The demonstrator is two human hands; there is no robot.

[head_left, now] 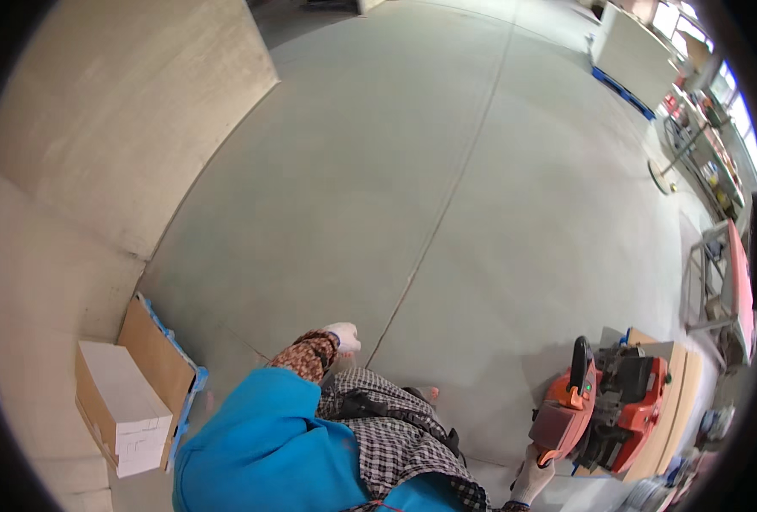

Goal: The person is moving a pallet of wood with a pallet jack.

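My right hand, in a white glove, is low at the right with its fingers wrapped round the rear handle of an orange chainsaw. A black front handle arches over the saw's far end; I cannot make out its bar. Close beside it, a second red-orange machine with black parts stands at the edge of a brown cardboard box. Out in front of my body, my left hand, also gloved in white, is loosely curled with nothing visible in it. A patterned cuff and blue sleeve cover that arm.
A white-topped carton and a brown board on a blue pallet stand at the left by a tall pale wall. Along the right are a pink-topped metal-framed table, a cluttered bench and a white block on a blue pallet.
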